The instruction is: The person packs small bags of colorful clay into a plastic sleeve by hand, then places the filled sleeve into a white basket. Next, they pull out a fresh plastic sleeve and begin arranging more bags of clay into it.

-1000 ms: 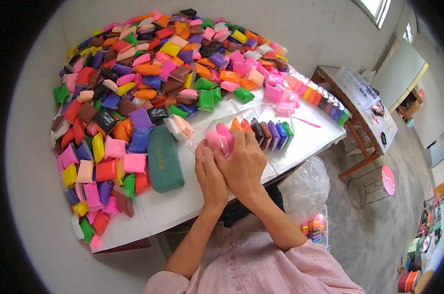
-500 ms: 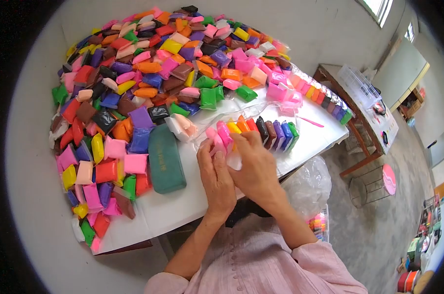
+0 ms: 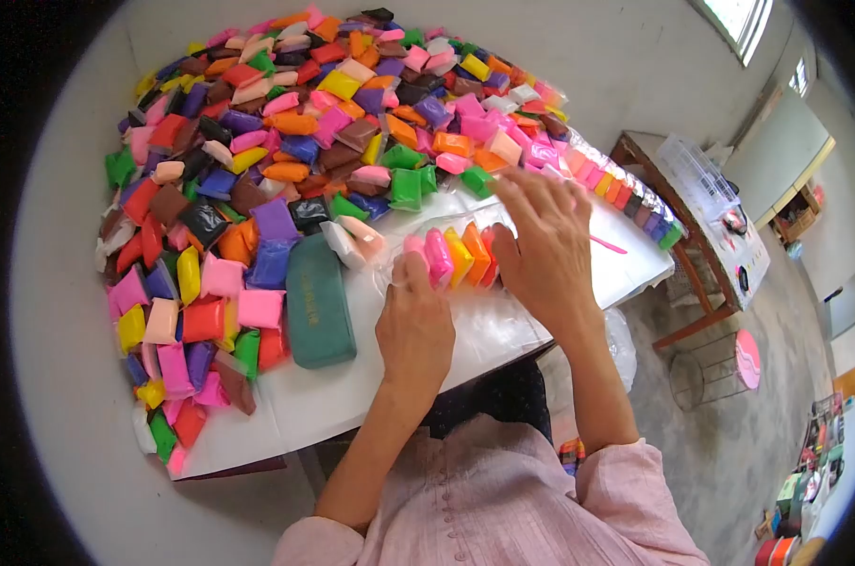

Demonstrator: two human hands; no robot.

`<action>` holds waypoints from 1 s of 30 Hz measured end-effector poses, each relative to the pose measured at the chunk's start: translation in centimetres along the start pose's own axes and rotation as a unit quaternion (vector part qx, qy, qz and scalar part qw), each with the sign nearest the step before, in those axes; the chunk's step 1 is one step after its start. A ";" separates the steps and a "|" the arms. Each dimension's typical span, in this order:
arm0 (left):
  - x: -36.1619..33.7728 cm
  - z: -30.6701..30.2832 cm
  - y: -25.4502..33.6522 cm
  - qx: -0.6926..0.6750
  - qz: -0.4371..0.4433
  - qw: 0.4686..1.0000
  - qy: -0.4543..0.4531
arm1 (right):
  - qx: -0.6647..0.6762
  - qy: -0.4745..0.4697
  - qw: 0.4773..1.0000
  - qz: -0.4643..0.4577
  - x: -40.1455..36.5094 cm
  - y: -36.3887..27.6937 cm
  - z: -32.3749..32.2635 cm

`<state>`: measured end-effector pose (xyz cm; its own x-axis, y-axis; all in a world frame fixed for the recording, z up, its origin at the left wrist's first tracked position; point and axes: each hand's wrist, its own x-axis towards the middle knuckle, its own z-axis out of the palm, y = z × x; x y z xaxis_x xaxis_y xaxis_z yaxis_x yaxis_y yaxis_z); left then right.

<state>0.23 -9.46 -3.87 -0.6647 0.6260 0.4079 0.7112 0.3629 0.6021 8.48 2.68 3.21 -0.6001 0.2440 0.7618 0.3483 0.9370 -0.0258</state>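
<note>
Left hand [image 3: 415, 330]: back upward, fingers close together, tips against the light pink packet [image 3: 414, 247] at the left end of a short upright row. Whether they pinch it or only press on it, cannot tell.

Right hand [image 3: 548, 250]: palm down, fingers spread apart, over the right end of the row; thumb just beside the red packet [image 3: 490, 257]. Nothing shows clamped; the underside of the palm is hidden.

Row, between the hands, near the middle of the white-covered table [image 3: 352, 396]: light pink, deep pink packet [image 3: 438, 258], yellow packet [image 3: 460, 258], orange packet [image 3: 477, 253], red, stood on edge and leaning close. Anything farther right lies behind the right hand. Step in hand, as judged: handling the row at its two ends. The soft packets call for light, even pressure, lest they lean over.

Left of the row: one peach packet [image 3: 361, 236] in clear film; beside it, a green case [image 3: 320, 307], lying flat.

Far and left: one large heap of mixed coloured packets [image 3: 305, 151].

Right: one pink strip [image 3: 608, 245]; farther, a second row of packets [image 3: 626, 196], partly under shiny clear wrap.

Beyond, right: side table [image 3: 744, 247], white basket [image 3: 689, 174], pink-topped stool [image 3: 748, 358].
</note>
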 end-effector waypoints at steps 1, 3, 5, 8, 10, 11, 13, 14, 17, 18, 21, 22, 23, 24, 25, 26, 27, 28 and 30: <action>0.1 0.0 0.2 0.011 -0.012 1.000 -0.004 | 0.005 -0.023 1.000 0.001 -0.2 0.3 0.4; 0.2 1.2 -0.8 0.060 0.025 0.997 0.031 | 0.014 -0.071 0.997 0.004 -0.3 0.5 0.8; 0.2 1.9 -1.5 0.075 0.053 0.994 0.053 | 0.023 0.024 0.999 -0.003 -0.1 0.0 0.2; 0.2 1.6 -1.8 0.041 0.071 0.995 0.064 | 0.060 0.158 0.986 0.004 -0.8 -1.2 -1.8; 0.0 1.0 -1.6 0.008 0.074 0.995 0.065 | 0.132 0.115 0.984 0.026 -3.8 -2.5 -1.9; 0.1 1.0 -1.6 -0.001 0.082 0.994 0.072 | 0.166 0.094 0.981 0.036 -4.6 -2.7 -1.6; 0.1 1.1 -1.7 -0.018 0.098 0.991 0.085 | 0.077 0.005 0.995 0.068 -4.7 -3.4 0.4; 0.1 1.1 -1.7 -0.022 0.099 0.991 0.086 | 0.031 -0.039 0.995 0.085 -4.7 -3.7 1.4; 0.1 1.3 -1.9 -0.027 0.098 0.991 0.084 | -0.064 -0.058 0.996 -0.007 -4.0 -2.9 4.4; 0.1 1.3 -2.0 -0.025 0.098 0.992 0.080 | -0.070 -0.051 0.994 -0.059 -3.9 -2.6 5.1; 0.1 1.4 -2.4 -0.018 0.107 0.991 0.084 | -0.085 -0.080 0.987 -0.108 -4.2 -2.1 6.0; 0.2 1.4 -2.4 -0.016 0.113 0.990 0.088 | -0.097 -0.100 0.985 -0.102 -4.1 -2.2 6.0; 0.2 1.4 -2.3 -0.019 0.105 0.991 0.080 | -0.109 -0.120 0.982 -0.096 -4.2 -2.3 5.9; 0.2 1.2 -2.1 -0.021 0.098 0.992 0.072 | -0.121 -0.139 0.979 -0.089 -4.1 -2.5 5.8; 0.2 1.1 -1.9 -0.022 0.091 0.994 0.063 | -0.088 -0.129 0.985 -0.074 -3.8 -2.5 5.3; 0.2 1.1 -1.9 -0.023 0.095 0.993 0.068 | -0.055 -0.118 0.990 -0.059 -3.5 -2.6 4.6; 0.1 1.1 -1.9 -0.023 0.100 0.992 0.074 | -0.021 -0.107 0.993 -0.044 -3.2 -2.7 4.2; 0.1 1.1 -1.9 -0.024 0.104 0.991 0.078 | 0.001 -0.085 0.994 -0.065 -3.0 -2.5 4.2; 0.1 1.4 -2.2 -0.019 0.111 0.990 0.086 | 0.045 -0.041 0.993 -0.105 -2.5 -2.1 4.4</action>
<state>-1.06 -9.26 -6.12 -0.5240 0.5599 0.6418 0.8372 0.2002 0.5088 6.10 1.22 -1.49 -0.7101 0.0563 0.7018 0.1452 0.9871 0.0678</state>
